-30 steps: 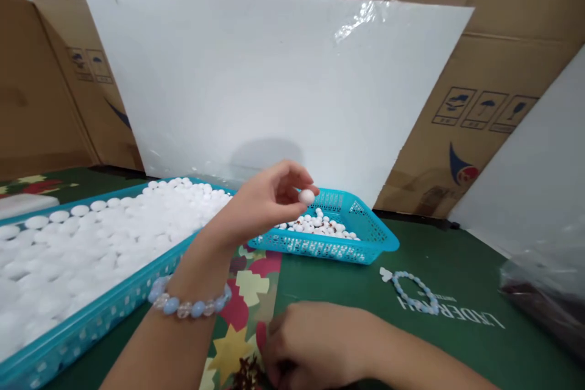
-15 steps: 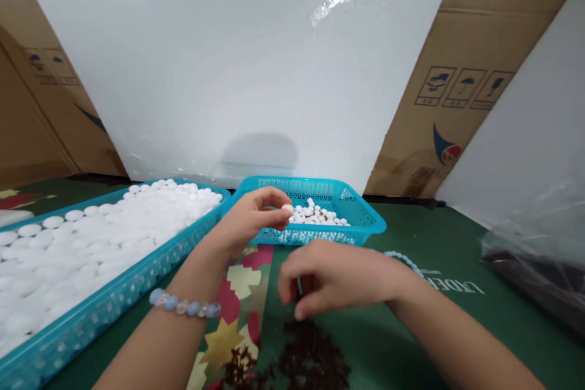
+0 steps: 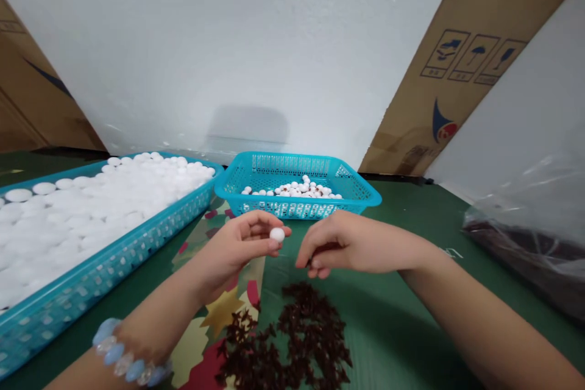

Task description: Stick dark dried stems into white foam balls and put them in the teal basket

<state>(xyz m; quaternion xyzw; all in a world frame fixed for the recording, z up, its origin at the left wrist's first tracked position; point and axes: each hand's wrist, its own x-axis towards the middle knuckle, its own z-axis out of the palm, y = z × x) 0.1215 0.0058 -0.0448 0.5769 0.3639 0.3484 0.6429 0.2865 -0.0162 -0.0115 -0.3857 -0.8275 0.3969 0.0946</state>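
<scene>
Between the baskets & the dark pile (image 3: 292,341), left hand (image 3: 237,247) pinched a white bead (image 3: 276,234) w/ fingertips, right hand (image 3: 347,244) just right of it, fingers curled on a dark bit.

Small basket (image 3: 356,190) right of large tray (image 3: 91,283)

Open green surface (image 3: 402,219) lies to the right of the hands, between the small basket (image 3: 298,186) and the plastic bag (image 3: 530,237). The large tray (image 3: 105,244) walls off the left side. Ahead, the small basket and the white board (image 3: 237,42) behind it block the way. A pile of dark red bits (image 3: 292,341) lies just below the hands; the bag's near edge is too blurred to tell.
</scene>
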